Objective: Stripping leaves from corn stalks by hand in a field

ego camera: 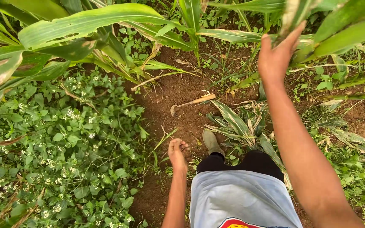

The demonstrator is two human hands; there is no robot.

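Your right hand (275, 57) is clamped on a maize leaf (292, 17) overhead; your left hand (177, 154) hangs loosely curled, empty. You're mid-clearing; the hoe (191, 102) on the soil (178, 88) ahead needs picking up.

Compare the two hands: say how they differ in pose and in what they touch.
The right hand is raised, fingers up, gripping a maize leaf; the left hand hangs low, fingers curled loosely, over bare soil. The right hand holds a leaf; the left hand seems to hold nothing, though its palm is hidden. The right hand is far from the hoe; the left hand is nearer it. Both are bare.
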